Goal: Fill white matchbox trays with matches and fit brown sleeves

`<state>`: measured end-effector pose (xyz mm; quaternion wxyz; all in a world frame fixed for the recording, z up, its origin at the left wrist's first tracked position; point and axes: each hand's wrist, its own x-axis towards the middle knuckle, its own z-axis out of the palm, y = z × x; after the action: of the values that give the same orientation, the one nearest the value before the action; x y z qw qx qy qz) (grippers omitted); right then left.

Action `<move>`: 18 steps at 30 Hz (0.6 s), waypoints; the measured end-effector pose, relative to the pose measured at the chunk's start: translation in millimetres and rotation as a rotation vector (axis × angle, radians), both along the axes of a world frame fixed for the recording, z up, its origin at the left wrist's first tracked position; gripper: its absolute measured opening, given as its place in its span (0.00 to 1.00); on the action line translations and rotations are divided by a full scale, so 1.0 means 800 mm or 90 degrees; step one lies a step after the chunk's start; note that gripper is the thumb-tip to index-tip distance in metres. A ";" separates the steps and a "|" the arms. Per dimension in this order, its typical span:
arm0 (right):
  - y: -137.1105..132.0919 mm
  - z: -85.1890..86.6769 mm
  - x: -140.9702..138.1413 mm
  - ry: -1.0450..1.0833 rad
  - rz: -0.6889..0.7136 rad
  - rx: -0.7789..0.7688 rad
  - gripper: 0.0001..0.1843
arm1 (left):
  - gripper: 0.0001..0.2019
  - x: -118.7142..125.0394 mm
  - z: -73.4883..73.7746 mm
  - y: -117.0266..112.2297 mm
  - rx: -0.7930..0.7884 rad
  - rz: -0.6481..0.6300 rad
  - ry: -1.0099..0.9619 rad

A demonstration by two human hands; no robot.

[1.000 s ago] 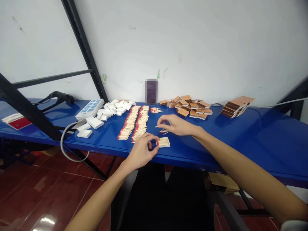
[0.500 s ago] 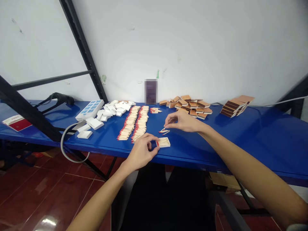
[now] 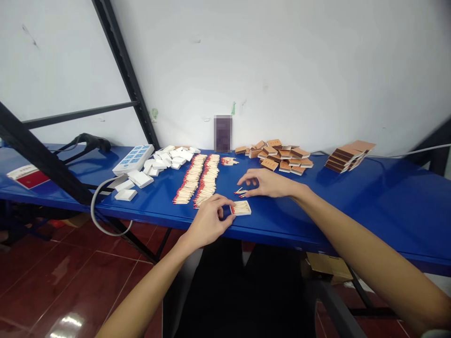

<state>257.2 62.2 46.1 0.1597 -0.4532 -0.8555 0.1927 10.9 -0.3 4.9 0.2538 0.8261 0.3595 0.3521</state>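
My left hand [image 3: 210, 219] grips the left end of a small white tray of red-tipped matches [image 3: 241, 208] near the front edge of the blue table [image 3: 369, 197]. My right hand [image 3: 268, 183] rests low on the table just behind the tray, fingers spread, its fingertips at a few loose matches [image 3: 241, 192]. I cannot tell whether it pinches one. Two long rows of matches [image 3: 199, 178] lie left of the hands.
White inner trays [image 3: 165, 159] and a white power strip [image 3: 133, 159] lie at the back left. Brown matchbox sleeves [image 3: 282, 155] are heaped behind my right hand, with a stack of more sleeves [image 3: 347, 156] further right. A black frame bar [image 3: 38, 159] crosses the left.
My right hand lifted a match from the loose ones, then came back down and now lies flat over them. My left hand kept its hold on the tray.
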 end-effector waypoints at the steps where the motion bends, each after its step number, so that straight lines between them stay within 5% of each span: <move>1: 0.001 -0.001 0.001 -0.004 -0.001 0.010 0.28 | 0.08 0.000 0.000 0.000 0.001 -0.001 -0.001; 18: -0.010 0.007 -0.008 -0.085 0.032 -0.109 0.21 | 0.14 0.001 0.000 0.000 0.010 0.046 0.023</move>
<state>250.6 54.4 51.9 0.0584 -0.4556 -0.8556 0.2386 11.6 0.0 5.0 0.2278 0.8207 0.3911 0.3486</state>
